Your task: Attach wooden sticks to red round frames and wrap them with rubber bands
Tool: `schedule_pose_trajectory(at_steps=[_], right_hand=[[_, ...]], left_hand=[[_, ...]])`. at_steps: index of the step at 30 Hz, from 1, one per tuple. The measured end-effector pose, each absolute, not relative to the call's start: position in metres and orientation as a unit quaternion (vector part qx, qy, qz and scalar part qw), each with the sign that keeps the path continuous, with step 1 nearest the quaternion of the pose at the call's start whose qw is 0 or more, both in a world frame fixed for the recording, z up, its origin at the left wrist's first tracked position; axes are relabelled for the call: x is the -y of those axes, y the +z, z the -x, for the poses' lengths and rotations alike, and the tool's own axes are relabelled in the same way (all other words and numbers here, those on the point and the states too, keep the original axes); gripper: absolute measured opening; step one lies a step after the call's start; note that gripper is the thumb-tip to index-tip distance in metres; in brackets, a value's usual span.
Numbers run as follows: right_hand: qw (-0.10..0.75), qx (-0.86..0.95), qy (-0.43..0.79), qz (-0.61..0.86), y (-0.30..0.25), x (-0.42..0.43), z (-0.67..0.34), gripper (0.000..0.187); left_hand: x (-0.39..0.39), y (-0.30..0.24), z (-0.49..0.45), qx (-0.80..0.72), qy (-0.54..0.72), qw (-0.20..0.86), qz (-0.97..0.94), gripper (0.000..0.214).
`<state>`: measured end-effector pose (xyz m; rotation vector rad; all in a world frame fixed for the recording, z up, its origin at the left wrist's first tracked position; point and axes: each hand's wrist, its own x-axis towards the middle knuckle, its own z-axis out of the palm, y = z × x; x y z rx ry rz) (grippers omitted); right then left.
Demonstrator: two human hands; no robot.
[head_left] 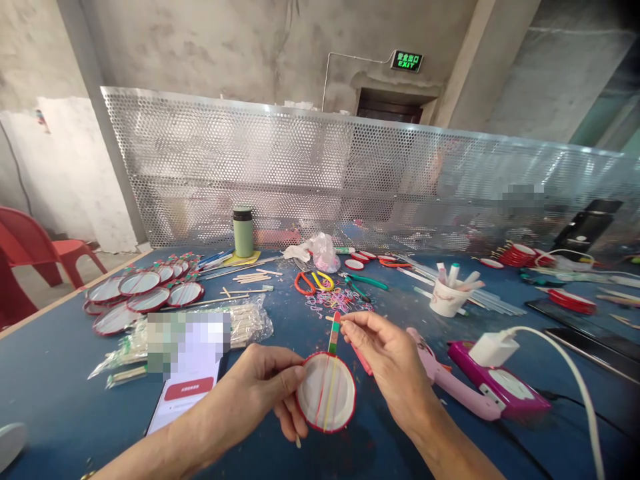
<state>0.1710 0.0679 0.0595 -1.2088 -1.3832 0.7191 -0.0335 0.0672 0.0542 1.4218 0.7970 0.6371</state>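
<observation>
My left hand (267, 380) grips a round, red-rimmed disc (315, 400) by its left edge, thumb in front. Red and yellow strands run across its pale face. From the top of the disc rises a craft stick (334, 337) banded in red, green and brown. My right hand (385, 347) is closed in a pinch at the upper end of this stick, fingertips against its right side. Below my left fingers pokes the tip of a thin wooden stick (299, 441); the rest of it is hidden. Behind the disc lies a heap of small coloured bands (335, 298).
Similar red-rimmed discs (143, 283) are piled at left. A phone (187, 380) and bagged sticks (250, 320) lie near my left arm. Pliers (367, 283), a cup of markers (447, 298), a pink glue gun (460, 387) and a purple power strip (505, 383) sit rightward.
</observation>
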Motion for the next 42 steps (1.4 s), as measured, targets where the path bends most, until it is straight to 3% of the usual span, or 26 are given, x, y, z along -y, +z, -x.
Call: schedule_pose_trajectory(at_steps=[16, 26, 32, 36, 42], right_hand=[[0.559, 0.577, 0.316, 0.505, 0.062, -0.067, -0.169, 0.03], [0.574, 0.555, 0.322, 0.508, 0.056, -0.069, -0.172, 0.041], [0.483, 0.636, 0.322, 0.508, 0.053, -0.069, -0.171, 0.038], [0.421, 0.679, 0.315, 0.512, 0.051, -0.067, -0.169, 0.047], [0.404, 0.68, 0.337, 0.511, 0.051, -0.065, -0.167, 0.047]], left_hand=[[-0.067, 0.053, 0.033, -0.354, 0.279, 0.643, -0.619, 0.044], [-0.067, 0.059, 0.035, -0.358, 0.292, 0.637, -0.618, 0.043], [-0.07, 0.061, 0.038, -0.354, 0.35, 0.634, -0.592, 0.043], [-0.072, 0.063, 0.039, -0.359, 0.368, 0.637, -0.574, 0.041], [-0.074, 0.06, 0.038, -0.361, 0.367, 0.642, -0.567, 0.041]])
